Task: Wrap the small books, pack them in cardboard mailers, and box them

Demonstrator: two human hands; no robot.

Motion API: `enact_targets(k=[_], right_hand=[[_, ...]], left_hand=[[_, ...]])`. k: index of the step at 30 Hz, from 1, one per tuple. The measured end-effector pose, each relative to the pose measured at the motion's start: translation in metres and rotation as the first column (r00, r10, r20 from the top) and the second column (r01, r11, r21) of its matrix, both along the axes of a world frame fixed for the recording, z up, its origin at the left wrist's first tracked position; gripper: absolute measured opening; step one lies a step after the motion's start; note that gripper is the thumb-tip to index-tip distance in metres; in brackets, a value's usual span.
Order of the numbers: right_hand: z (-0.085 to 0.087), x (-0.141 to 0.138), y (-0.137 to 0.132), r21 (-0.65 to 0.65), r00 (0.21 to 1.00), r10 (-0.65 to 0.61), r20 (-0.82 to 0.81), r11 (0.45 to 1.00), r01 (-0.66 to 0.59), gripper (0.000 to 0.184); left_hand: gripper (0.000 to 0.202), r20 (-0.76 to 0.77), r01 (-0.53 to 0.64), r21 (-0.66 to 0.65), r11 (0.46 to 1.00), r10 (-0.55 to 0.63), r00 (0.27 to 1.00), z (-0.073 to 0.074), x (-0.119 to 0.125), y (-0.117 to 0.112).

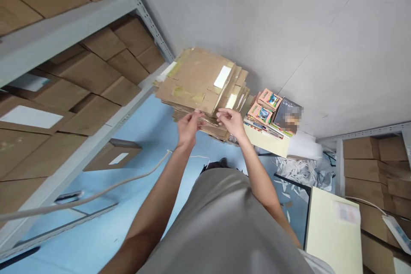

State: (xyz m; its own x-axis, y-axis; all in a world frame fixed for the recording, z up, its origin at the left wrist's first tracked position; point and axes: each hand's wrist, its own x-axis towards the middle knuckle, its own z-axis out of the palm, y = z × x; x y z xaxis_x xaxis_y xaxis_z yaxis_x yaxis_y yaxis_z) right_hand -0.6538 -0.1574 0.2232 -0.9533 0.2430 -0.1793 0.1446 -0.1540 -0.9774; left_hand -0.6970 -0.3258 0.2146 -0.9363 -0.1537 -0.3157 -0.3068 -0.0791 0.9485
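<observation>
A tall stack of flattened cardboard boxes (192, 78) rises in front of me, with a white label and yellowish tape on the top piece. At its near corner my left hand (189, 127) is closed, thumb against the bent fingers. Just to the right, my right hand (232, 123) has thumb and forefinger pinched together, its other fingers curled. Both sets of fingertips overlap the cardboard edges in view. Whether they grip a sheet or something thin between them, I cannot tell.
Metal shelving (73, 13) packed with cartons stands on the left; more cartons (362, 171) are at right. Books (261, 111) lie on a pale table (271, 141) beside the stack. Shredded paper (295, 171) lies beyond. A cable (128, 182) crosses above the blue floor (96, 231).
</observation>
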Motion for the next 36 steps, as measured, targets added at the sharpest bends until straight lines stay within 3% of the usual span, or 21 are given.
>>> enact_targets(k=[4, 11, 18, 22, 27, 29, 31, 33, 36], right_hand=[[-0.012, -0.021, -0.024, 0.026, 0.994, -0.052, 0.097, 0.998, 0.050, 0.038], [-0.011, -0.015, -0.030, 0.139, 0.982, -0.136, 0.132, 0.983, 0.118, 0.050], [0.009, -0.010, -0.030, 0.082, 0.972, -0.204, 0.114, 0.977, 0.195, 0.062], [0.023, -0.007, -0.026, 0.091, 0.965, -0.251, 0.072, 0.965, 0.244, 0.060], [0.045, 0.026, -0.008, 0.166, 0.943, -0.334, 0.008, 0.930, 0.328, 0.058], [0.053, 0.054, 0.009, 0.230, 0.905, -0.424, -0.028, 0.879, 0.418, 0.058], [0.057, 0.091, 0.032, 0.309, 0.826, -0.559, -0.070, 0.776, 0.551, 0.058], [0.057, 0.136, 0.059, 0.381, 0.685, -0.719, -0.119, 0.604, 0.700, 0.057], [0.053, 0.221, 0.096, 0.461, 0.393, -0.900, -0.188, 0.272, 0.845, 0.059]], left_hand=[[0.059, 0.080, 0.017, -0.018, 1.000, -0.016, 0.997, -0.001, -0.023, -0.005], [0.046, 0.047, 0.044, 0.008, 0.999, -0.044, 0.998, -0.009, -0.032, -0.010], [0.049, -0.158, 0.071, 0.104, 0.992, -0.054, 0.986, 0.002, -0.007, -0.027], [0.059, -0.240, 0.074, 0.107, 0.991, -0.047, 0.970, 0.001, 0.003, -0.023], [0.059, -0.294, 0.237, 0.110, 0.965, -0.196, 0.936, 0.011, 0.020, -0.010], [0.057, -0.310, 0.349, 0.122, 0.929, -0.299, 0.903, 0.021, 0.030, 0.000], [0.054, -0.315, 0.483, 0.157, 0.861, -0.419, 0.851, 0.030, 0.040, 0.016], [0.054, -0.318, 0.629, 0.178, 0.757, -0.560, 0.765, 0.036, 0.051, 0.038], [0.058, -0.316, 0.818, 0.175, 0.548, -0.756, 0.574, 0.037, 0.074, 0.079]])
